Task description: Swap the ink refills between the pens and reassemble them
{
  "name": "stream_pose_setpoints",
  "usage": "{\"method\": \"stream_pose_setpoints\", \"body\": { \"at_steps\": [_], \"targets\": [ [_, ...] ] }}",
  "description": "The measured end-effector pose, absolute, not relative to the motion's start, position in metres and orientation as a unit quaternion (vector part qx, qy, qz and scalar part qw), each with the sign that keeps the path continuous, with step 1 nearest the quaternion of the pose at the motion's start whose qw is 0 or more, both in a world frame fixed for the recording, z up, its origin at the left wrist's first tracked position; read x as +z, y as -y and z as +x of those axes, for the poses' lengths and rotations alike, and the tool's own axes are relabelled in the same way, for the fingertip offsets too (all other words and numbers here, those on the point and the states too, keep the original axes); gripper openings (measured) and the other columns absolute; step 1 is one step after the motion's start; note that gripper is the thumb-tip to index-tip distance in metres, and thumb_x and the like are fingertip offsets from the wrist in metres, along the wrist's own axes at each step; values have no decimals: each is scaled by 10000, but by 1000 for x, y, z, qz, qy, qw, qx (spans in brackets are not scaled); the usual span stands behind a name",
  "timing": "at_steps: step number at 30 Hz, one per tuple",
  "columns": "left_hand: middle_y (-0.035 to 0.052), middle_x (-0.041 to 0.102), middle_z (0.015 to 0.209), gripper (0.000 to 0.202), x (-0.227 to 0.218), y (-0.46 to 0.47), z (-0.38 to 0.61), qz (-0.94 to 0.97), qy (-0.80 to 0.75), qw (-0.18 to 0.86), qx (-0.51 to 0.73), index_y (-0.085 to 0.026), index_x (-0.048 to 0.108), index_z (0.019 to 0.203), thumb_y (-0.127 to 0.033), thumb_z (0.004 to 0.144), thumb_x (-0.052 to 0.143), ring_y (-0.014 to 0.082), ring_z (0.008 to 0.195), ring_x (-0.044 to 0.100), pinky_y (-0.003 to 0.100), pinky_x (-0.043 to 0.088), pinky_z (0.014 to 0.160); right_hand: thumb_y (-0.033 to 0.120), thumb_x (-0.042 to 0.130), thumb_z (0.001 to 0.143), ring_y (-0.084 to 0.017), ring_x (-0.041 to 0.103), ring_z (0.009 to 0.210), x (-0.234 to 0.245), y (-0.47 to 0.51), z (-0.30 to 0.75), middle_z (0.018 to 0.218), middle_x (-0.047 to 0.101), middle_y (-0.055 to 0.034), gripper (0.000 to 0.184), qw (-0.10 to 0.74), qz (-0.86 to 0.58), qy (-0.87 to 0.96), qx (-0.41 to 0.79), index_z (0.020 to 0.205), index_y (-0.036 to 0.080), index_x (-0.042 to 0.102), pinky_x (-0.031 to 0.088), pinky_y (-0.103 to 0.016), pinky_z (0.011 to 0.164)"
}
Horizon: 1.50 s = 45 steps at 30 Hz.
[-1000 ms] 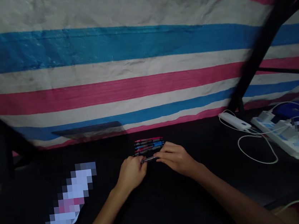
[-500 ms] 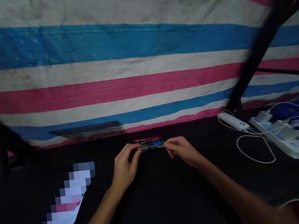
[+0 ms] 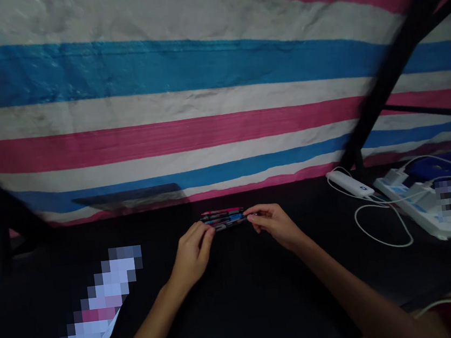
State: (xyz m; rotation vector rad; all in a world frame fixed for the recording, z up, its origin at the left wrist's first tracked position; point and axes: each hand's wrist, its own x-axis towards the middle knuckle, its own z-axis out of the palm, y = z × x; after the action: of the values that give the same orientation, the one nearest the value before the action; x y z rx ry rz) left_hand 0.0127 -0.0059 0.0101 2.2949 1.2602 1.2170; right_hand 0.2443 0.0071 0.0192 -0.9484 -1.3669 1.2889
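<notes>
Several pens lie side by side on the black table top in front of me, running left to right. A red pen (image 3: pixel 223 211) is farthest from me; a blue pen (image 3: pixel 236 217) is in the middle and a dark grey pen (image 3: pixel 230 225) is nearest. My left hand (image 3: pixel 193 249) has thumb and fingers closed on the left end of the dark grey pen. At the right end, my right hand (image 3: pixel 271 224) pinches the tips of the nearer pens; its fingers hide exactly which ones.
At left lies a lit phone (image 3: pixel 112 329), its screen pixelated. To the right are a white power strip (image 3: pixel 417 207) with plugs, a white device (image 3: pixel 350 184), and looping white cables (image 3: pixel 411 234). A striped sheet (image 3: pixel 205 133) hangs behind, with black frame bars (image 3: pixel 386 80) at both sides.
My left hand has shifted slightly down, uncovering more of the pens' left ends. The nearest pen has tilted a little, its left end closer to me. My right hand is almost still.
</notes>
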Motion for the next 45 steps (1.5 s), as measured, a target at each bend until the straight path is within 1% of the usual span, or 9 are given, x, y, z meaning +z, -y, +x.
{"method": "stream_pose_setpoints", "body": {
  "at_steps": [4, 11, 14, 18, 25, 30, 35, 40, 45],
  "targets": [
    [23, 637, 812, 185, 9, 0, 12, 684, -459, 262, 503, -183, 594, 957, -322, 846, 543, 160, 738, 602, 264, 460, 683, 336, 697, 731, -114, 535, 618, 18, -6, 242, 719, 592, -26, 250, 478, -371, 542, 583, 898, 150, 687, 433, -256, 574],
    [42, 691, 769, 271, 8, -4, 10, 603, -440, 399, 533, -151, 631, 954, -344, 765, 651, 178, 736, 657, 316, 501, 743, 288, 757, 654, -130, 553, 682, 17, -6, 239, 808, 591, -32, 306, 521, -378, 552, 530, 922, 169, 668, 456, -255, 586],
    [46, 695, 753, 275, 8, -3, 12, 589, -440, 410, 539, -142, 636, 926, -351, 750, 667, 180, 715, 662, 326, 511, 734, 348, 749, 667, -138, 559, 712, 15, -8, 241, 900, 609, -62, 346, 505, -409, 554, 520, 950, 168, 664, 459, -234, 552],
    [42, 691, 748, 254, 7, -3, 13, 584, -434, 420, 542, -140, 639, 916, -328, 748, 673, 177, 723, 662, 326, 512, 742, 531, 546, 813, -103, 501, 511, 11, -11, 242, 606, 570, -53, 455, 431, -484, 544, 533, 724, 99, 662, 394, -208, 442],
    [38, 683, 748, 216, 6, -4, 12, 576, -425, 432, 548, -138, 633, 916, -284, 759, 665, 166, 724, 651, 323, 500, 753, 348, 736, 686, -124, 549, 662, 16, -8, 244, 876, 595, -44, 334, 491, -415, 556, 527, 957, 186, 628, 430, -205, 483],
    [30, 679, 735, 198, 5, -4, 13, 574, -426, 434, 547, -142, 626, 887, -279, 751, 672, 162, 716, 653, 313, 496, 747, 481, 577, 812, -96, 485, 494, 13, -10, 243, 576, 540, -27, 386, 415, -471, 548, 553, 706, 113, 629, 357, -200, 423],
    [33, 682, 731, 196, 4, -4, 12, 578, -427, 432, 545, -139, 622, 888, -276, 754, 667, 161, 718, 652, 302, 492, 740, 350, 737, 689, -115, 548, 627, 17, -8, 243, 816, 594, -29, 340, 473, -419, 527, 568, 963, 186, 620, 402, -196, 462],
    [35, 691, 742, 181, 2, -5, 12, 582, -424, 437, 538, -147, 624, 888, -267, 758, 662, 162, 739, 656, 296, 491, 751, 455, 631, 773, -104, 507, 526, 14, -9, 243, 633, 568, -31, 323, 436, -449, 532, 570, 741, 134, 631, 379, -206, 439],
    [29, 686, 746, 184, 1, -6, 11, 573, -419, 442, 549, -149, 626, 882, -268, 750, 675, 152, 724, 650, 280, 486, 741, 282, 770, 635, -116, 531, 623, 14, -8, 241, 811, 583, -20, 307, 495, -400, 541, 550, 906, 197, 653, 405, -208, 463]
  ]
}}
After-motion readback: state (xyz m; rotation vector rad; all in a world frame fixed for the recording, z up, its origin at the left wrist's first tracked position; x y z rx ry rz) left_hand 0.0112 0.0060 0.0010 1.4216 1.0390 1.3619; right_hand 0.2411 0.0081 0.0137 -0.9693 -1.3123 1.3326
